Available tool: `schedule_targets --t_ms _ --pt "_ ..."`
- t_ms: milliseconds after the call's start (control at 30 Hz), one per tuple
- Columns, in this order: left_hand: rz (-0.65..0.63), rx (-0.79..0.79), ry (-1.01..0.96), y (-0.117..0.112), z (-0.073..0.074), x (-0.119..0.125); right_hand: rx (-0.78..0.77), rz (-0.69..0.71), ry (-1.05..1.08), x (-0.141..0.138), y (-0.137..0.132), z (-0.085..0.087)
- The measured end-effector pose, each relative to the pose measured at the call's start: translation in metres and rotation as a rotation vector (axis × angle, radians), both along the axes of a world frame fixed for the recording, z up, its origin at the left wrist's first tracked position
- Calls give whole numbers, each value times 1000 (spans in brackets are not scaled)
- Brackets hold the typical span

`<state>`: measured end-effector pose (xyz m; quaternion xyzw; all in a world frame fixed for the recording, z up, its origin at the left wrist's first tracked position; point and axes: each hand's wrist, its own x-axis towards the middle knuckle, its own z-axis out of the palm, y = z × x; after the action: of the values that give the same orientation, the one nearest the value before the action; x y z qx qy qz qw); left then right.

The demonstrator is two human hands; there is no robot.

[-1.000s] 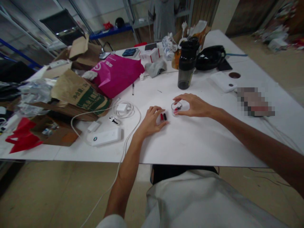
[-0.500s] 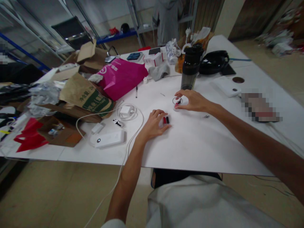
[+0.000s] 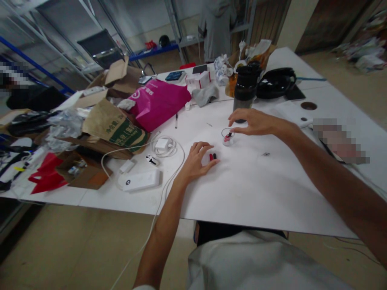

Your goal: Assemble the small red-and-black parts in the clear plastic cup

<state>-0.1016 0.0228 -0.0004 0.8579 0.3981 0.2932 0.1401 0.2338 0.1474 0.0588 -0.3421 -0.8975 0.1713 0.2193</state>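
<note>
My left hand (image 3: 196, 160) rests on the white table (image 3: 248, 189), fingers loosely bent. Its fingertips lie beside two small pieces, one red and one black (image 3: 213, 156). Just beyond them stands a small clear cup (image 3: 227, 137) with red and black bits inside. My right hand (image 3: 255, 122) hovers over the cup with fingers spread apart; the thumb tip is close to the rim, and nothing is in the hand.
A dark bottle (image 3: 245, 88) stands behind the cup. To the left are a pink bag (image 3: 157, 100), a brown paper bag (image 3: 116, 127), a white charger with cable (image 3: 163, 145) and a white box (image 3: 139, 180). A tiny metal part (image 3: 266, 154) lies at right. A person (image 3: 216, 24) stands at the back.
My right hand gripped the clear cup and slid it a little away from me; now its fingers have lifted off and spread. My left hand stayed by the red and black pieces.
</note>
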Motion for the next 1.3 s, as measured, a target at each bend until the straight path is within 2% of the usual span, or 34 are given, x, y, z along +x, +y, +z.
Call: schedule_targets --t_ms 133,233,400,533,767,1100,1300 --pt "109 31 -87 6 4 7 -5 51 -78 3 18 4" --pt "166 60 -144 19 16 20 -28 58 -104 1 24 7" --pt "22 92 -93 61 48 51 -23 13 -127 -2 18 8" --pt "-82 33 20 95 63 69 5 -16 -184 -6 8 10" --pt "-164 -33 105 124 68 69 -16 5 -175 -12 5 12" --pt "-235 -47 137 129 70 69 -93 40 -151 -15 10 10" --pt "-257 -36 142 132 69 70 -72 44 -139 -16 11 8"
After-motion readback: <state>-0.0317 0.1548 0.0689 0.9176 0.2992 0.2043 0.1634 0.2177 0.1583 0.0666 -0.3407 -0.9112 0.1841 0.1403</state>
